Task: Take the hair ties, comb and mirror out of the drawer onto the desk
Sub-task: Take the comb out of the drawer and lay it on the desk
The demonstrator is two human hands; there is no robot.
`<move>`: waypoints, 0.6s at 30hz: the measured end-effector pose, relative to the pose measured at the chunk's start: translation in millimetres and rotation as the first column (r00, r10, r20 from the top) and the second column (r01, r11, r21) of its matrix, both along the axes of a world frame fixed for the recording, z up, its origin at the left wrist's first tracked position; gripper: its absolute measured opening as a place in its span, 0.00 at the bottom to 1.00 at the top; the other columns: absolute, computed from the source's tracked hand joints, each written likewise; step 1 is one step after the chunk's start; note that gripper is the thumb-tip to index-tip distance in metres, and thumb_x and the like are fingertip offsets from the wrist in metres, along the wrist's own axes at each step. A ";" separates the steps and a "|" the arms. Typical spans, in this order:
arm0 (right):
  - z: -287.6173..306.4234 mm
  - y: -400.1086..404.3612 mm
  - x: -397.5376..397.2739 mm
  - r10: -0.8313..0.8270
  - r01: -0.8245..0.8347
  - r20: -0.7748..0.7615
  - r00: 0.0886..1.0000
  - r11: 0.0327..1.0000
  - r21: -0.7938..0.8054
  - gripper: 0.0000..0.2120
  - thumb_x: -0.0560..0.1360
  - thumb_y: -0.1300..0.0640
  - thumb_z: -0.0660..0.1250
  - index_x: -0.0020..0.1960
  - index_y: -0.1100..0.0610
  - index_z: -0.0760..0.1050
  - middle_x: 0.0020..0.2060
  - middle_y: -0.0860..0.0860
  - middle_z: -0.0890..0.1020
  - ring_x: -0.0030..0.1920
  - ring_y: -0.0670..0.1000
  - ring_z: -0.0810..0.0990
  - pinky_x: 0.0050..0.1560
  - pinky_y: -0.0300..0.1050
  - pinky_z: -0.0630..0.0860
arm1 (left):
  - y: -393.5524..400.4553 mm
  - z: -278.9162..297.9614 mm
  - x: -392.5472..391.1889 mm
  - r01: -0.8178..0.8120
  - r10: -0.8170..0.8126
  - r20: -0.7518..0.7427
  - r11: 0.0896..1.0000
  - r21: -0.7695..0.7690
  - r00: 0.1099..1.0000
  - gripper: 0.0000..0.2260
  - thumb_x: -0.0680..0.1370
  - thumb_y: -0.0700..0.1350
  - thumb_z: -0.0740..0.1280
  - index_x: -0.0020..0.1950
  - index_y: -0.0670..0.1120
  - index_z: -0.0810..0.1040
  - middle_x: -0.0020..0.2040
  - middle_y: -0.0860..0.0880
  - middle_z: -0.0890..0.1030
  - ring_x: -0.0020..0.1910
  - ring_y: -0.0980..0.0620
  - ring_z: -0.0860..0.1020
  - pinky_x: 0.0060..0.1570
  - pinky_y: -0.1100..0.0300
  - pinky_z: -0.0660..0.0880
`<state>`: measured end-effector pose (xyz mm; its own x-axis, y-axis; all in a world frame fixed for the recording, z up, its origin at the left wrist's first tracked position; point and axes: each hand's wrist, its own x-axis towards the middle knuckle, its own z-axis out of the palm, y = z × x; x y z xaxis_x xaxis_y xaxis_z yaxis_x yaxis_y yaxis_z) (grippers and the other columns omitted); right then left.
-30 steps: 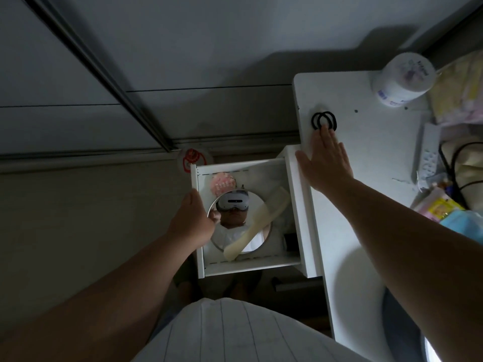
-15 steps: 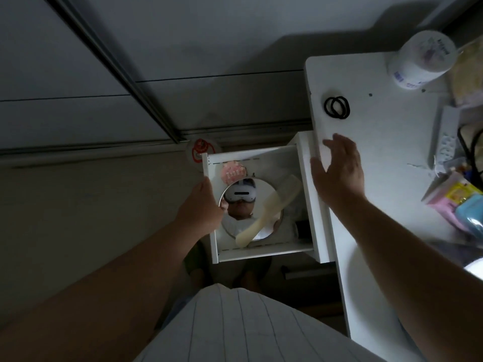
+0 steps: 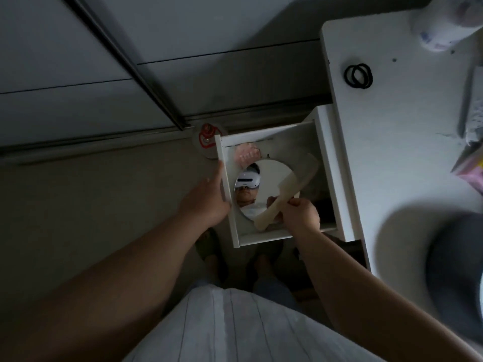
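Observation:
The white drawer is pulled out below the desk's left edge. Inside lies a round mirror, and a cream comb lies slanted across it. My right hand is inside the drawer, fingers pinched on the comb's handle end. My left hand holds the drawer's front panel at its left side. Two black hair ties lie together on the white desk, near its far left corner.
A pink object sits at the drawer's far corner. On the desk stand a white cylindrical container at the back, a power strip and coloured packets at the right. A dark round object is near right.
My right hand left the desk beside the hair ties, moved down into the drawer and closed on the comb's handle. My left hand stayed on the drawer front.

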<state>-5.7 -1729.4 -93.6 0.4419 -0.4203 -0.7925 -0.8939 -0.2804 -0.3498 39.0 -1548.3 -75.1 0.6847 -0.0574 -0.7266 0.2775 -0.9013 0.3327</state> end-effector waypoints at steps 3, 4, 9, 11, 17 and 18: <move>-4.5 7.1 7.6 -0.046 0.044 -0.045 0.998 0.998 -0.050 0.18 0.73 0.50 0.67 0.58 0.60 0.75 0.45 0.52 0.79 0.42 0.50 0.75 0.29 0.38 0.65 | 4.7 -6.4 -0.2 0.026 -0.027 0.023 1.000 0.014 0.999 0.41 0.74 0.51 0.66 0.76 0.61 0.40 0.70 0.42 0.68 0.64 0.41 0.73 0.57 0.48 0.74; -5.8 8.8 9.9 -0.063 0.059 -0.069 0.996 0.996 -0.064 0.20 0.73 0.49 0.68 0.59 0.60 0.75 0.45 0.52 0.78 0.42 0.50 0.74 0.29 0.39 0.64 | 6.2 -8.1 -0.1 0.030 -0.031 0.035 0.999 0.015 0.999 0.40 0.74 0.52 0.66 0.76 0.62 0.40 0.70 0.42 0.69 0.64 0.41 0.73 0.56 0.48 0.73; -14.4 19.0 17.1 -0.075 0.062 -0.123 0.990 0.993 -0.103 0.20 0.70 0.51 0.70 0.58 0.60 0.73 0.44 0.52 0.76 0.43 0.51 0.74 0.35 0.40 0.68 | 12.8 -10.0 0.4 0.104 -0.107 0.063 0.993 0.052 0.992 0.40 0.74 0.56 0.65 0.76 0.61 0.41 0.70 0.40 0.68 0.65 0.40 0.71 0.58 0.46 0.72; -16.3 23.3 17.6 -0.067 0.051 -0.132 0.989 0.991 -0.120 0.19 0.71 0.51 0.70 0.57 0.59 0.74 0.43 0.52 0.76 0.41 0.51 0.74 0.28 0.39 0.64 | 14.8 -9.9 0.4 0.132 -0.136 0.062 0.988 0.077 0.989 0.39 0.74 0.58 0.64 0.76 0.62 0.40 0.69 0.40 0.69 0.65 0.40 0.72 0.59 0.46 0.72; -23.0 29.9 19.4 -0.103 0.077 -0.148 0.984 0.982 -0.175 0.21 0.71 0.50 0.69 0.59 0.60 0.72 0.42 0.52 0.75 0.43 0.52 0.75 0.41 0.45 0.71 | 16.9 -10.6 0.9 0.184 -0.190 0.056 0.978 0.099 0.980 0.40 0.74 0.60 0.64 0.76 0.61 0.39 0.70 0.40 0.68 0.65 0.39 0.71 0.59 0.45 0.70; -23.9 30.2 19.4 -0.107 0.081 -0.148 0.983 0.982 -0.171 0.20 0.71 0.50 0.69 0.58 0.60 0.73 0.41 0.52 0.76 0.43 0.52 0.75 0.42 0.45 0.72 | 17.1 -10.4 0.7 0.184 -0.190 0.060 0.978 0.096 0.980 0.40 0.74 0.60 0.64 0.76 0.61 0.39 0.69 0.40 0.68 0.65 0.39 0.71 0.59 0.45 0.70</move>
<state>13.7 -1699.2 -117.6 0.2705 -0.5839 -0.7655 -0.9589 -0.2344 -0.1600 39.7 -1531.2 -85.4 0.7165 -0.1259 -0.6861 0.0805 -0.9621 0.2605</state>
